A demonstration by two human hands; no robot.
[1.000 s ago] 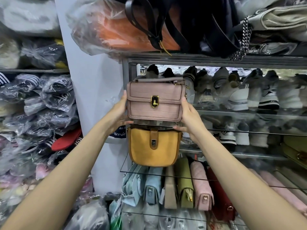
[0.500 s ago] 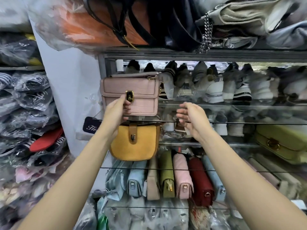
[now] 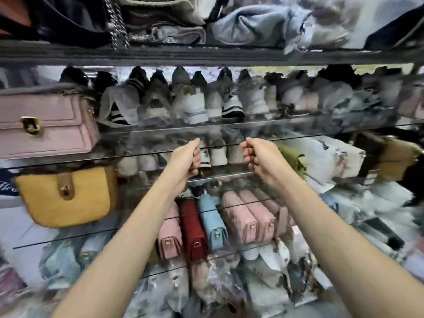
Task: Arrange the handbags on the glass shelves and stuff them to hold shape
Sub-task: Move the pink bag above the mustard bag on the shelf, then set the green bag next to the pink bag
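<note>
Both hands [image 3: 185,157] [image 3: 259,157] empty before glass shelf [image 3: 298,140]

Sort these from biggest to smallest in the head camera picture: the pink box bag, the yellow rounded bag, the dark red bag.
1. Pink box bag, cut off at the left edge.
2. Yellow rounded bag, nearly as big.
3. Dark red bag, seen end-on, so it looks far smaller.

The pink handbag [image 3: 43,125] is cut off at the left edge; right-side shelf goods [image 3: 367,203] blur beyond recognition
</note>
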